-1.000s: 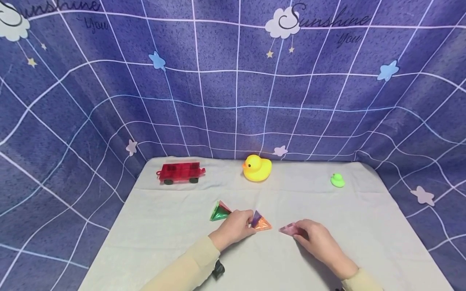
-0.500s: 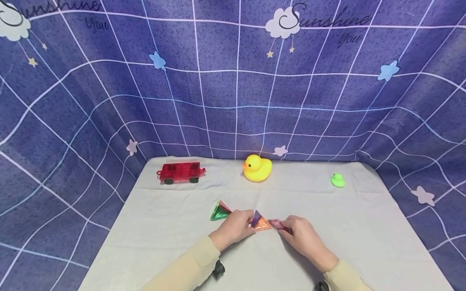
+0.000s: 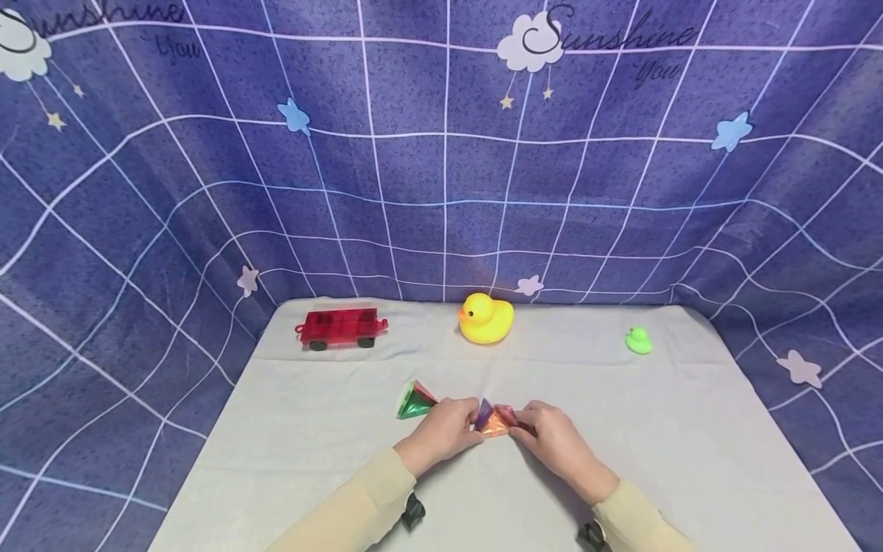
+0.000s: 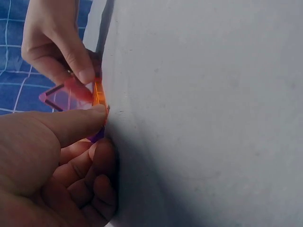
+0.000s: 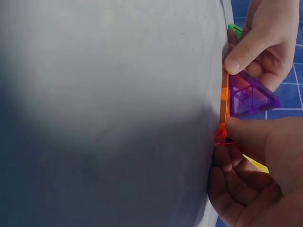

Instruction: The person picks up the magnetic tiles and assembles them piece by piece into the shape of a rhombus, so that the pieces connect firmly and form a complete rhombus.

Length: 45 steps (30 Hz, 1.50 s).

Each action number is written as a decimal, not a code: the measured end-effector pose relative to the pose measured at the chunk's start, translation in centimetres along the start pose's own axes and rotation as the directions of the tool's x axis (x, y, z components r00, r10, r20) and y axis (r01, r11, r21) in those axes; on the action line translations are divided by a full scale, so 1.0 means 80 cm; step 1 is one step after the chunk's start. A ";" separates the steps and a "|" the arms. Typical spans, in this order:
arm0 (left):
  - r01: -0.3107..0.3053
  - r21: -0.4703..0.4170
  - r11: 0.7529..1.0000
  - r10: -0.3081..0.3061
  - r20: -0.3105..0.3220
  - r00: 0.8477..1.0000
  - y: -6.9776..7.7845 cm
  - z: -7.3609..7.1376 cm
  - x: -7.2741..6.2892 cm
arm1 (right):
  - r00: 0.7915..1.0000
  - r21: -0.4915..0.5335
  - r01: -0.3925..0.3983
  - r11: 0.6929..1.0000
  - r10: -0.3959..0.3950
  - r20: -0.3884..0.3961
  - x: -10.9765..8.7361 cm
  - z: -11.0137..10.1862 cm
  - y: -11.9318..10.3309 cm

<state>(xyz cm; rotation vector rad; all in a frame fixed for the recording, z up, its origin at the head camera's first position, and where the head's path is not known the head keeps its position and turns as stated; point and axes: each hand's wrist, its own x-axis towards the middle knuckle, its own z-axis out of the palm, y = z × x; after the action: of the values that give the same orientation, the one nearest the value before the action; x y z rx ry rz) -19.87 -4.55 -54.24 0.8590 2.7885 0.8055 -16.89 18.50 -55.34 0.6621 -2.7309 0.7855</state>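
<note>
Orange (image 3: 494, 427) and purple (image 5: 255, 98) triangular magnetic tiles stand joined at the middle of the table. My left hand (image 3: 444, 431) pinches them at their left corner, thumb in front. From the right, my right hand (image 3: 557, 443) pinches a translucent pink triangular tile (image 4: 57, 98) at the orange tile's right end. Pink and purple tiles rise behind the orange one, which stands on edge on the cloth. Fingers hide part of the pink tile. Just beyond my left hand lies a green and red group of triangular tiles (image 3: 417, 401).
A red toy wagon (image 3: 341, 328) sits at the back left of the white cloth-covered table (image 3: 310, 475). A yellow rubber duck (image 3: 486, 319) stands at the back middle, a small green duck (image 3: 638, 340) at the back right. Behind hangs a blue gridded curtain (image 3: 414, 169).
My right hand has moved left with the pink tile, bringing it from apart to up against the orange tile. The left hand has held its place on the joined tiles.
</note>
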 end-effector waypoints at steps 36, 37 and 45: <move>0.017 0.040 0.999 -0.016 -0.015 1.000 0.001 0.005 -0.004 | 1.000 -0.010 0.001 1.000 -0.001 -0.001 0.008 0.007 -0.010; 0.018 0.047 0.999 -0.017 -0.014 1.000 0.001 0.006 -0.004 | 1.000 -0.012 -0.003 1.000 0.003 0.005 0.007 0.007 -0.010; 0.025 0.107 0.994 -0.023 -0.019 1.000 0.003 0.005 -0.009 | 0.999 -0.003 -0.024 1.000 0.024 0.042 0.001 0.004 -0.013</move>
<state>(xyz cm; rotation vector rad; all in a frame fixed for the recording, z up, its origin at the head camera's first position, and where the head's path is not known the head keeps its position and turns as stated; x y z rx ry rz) -19.07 -4.58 -54.50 0.8368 2.8740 0.6685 -16.52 17.51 -55.13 0.6541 -2.7821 0.7816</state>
